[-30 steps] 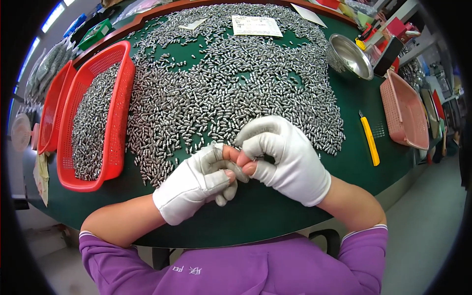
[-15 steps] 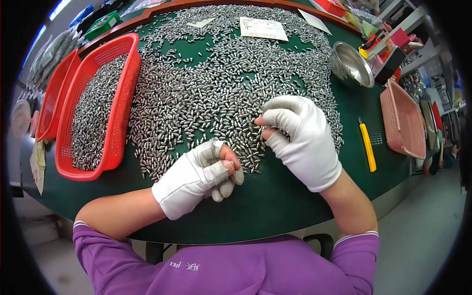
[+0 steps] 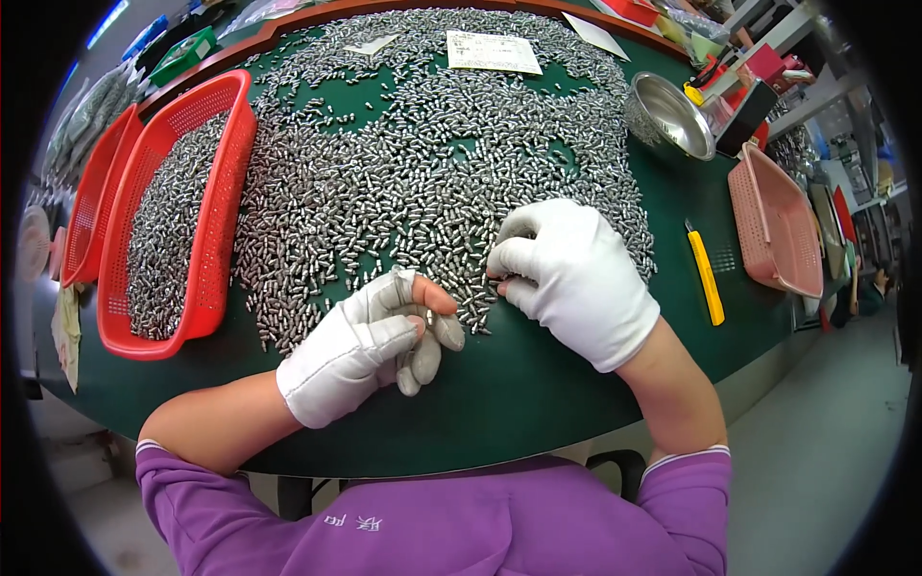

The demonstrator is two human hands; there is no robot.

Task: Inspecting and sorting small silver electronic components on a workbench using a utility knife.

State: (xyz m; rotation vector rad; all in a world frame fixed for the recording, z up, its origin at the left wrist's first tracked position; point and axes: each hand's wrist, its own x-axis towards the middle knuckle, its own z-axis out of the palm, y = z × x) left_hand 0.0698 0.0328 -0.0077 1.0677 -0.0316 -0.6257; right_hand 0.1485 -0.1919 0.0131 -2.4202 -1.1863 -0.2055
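A broad layer of small silver metal parts (image 3: 384, 182), short and cylindrical with tapered ends, covers much of the green table (image 3: 519, 403). My left hand (image 3: 370, 336), in a white glove with bare thumb and index fingertips, is held before the near edge of the layer. A single small metal part (image 3: 429, 317) shows between its thumb and index finger. My right hand (image 3: 571, 278), gloved the same way, reaches down to the layer's near right portion. Its thumb and fingers are drawn together at the parts; what lies between the tips is hidden.
At the left, a red perforated basket (image 3: 216, 240) holds many more parts, beside another red basket (image 3: 91, 221). To the right are a steel bowl (image 3: 672, 115), a yellow utility knife (image 3: 706, 278) and a pink basket (image 3: 778, 230). A paper slip (image 3: 493, 52) lies on the far parts.
My right hand has come down to the parts and its fingers have drawn together. The left thumb and index finger have parted slightly, showing a part between them. The whole view has shifted a little.
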